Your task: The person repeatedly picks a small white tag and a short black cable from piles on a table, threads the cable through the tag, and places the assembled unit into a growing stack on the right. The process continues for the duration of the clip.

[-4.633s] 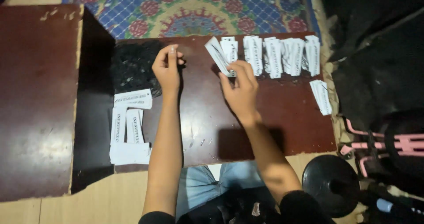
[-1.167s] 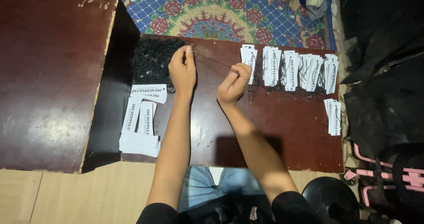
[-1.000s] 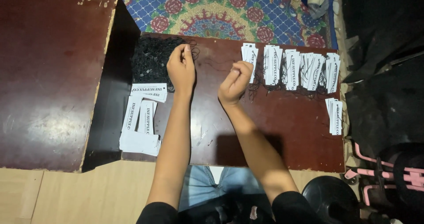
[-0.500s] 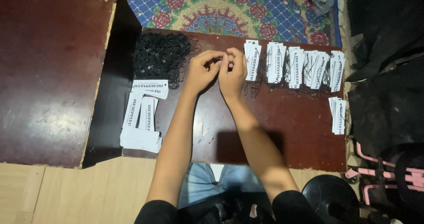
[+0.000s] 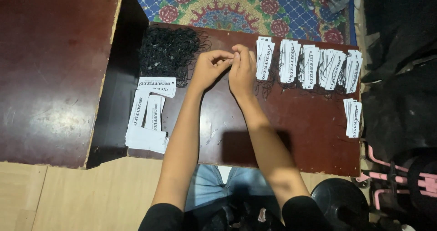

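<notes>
The tabletop (image 5: 291, 135) is showing dark, glossy wood, scuffed in places. White matt paper tags (image 5: 309, 67) are lying beside a tangled heap of thin black cords (image 5: 166, 53). A patterned woven rug (image 5: 236, 5) is lying beyond.

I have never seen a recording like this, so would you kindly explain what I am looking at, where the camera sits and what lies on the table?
There is no machine here: a person works with two bare hands, and the one camera sits on that person's head, looking down. The left hand and right hand meet fingertip to fingertip over a low dark wooden table. They seem to pinch something small between them, too small to make out. Beside the left hand lies a heap of thin black strings. Below that are loose white paper tags. By the right hand runs a row of white tag stacks with black strings on them, and one more stack lies apart. A patterned rug lies beyond the table.
</notes>
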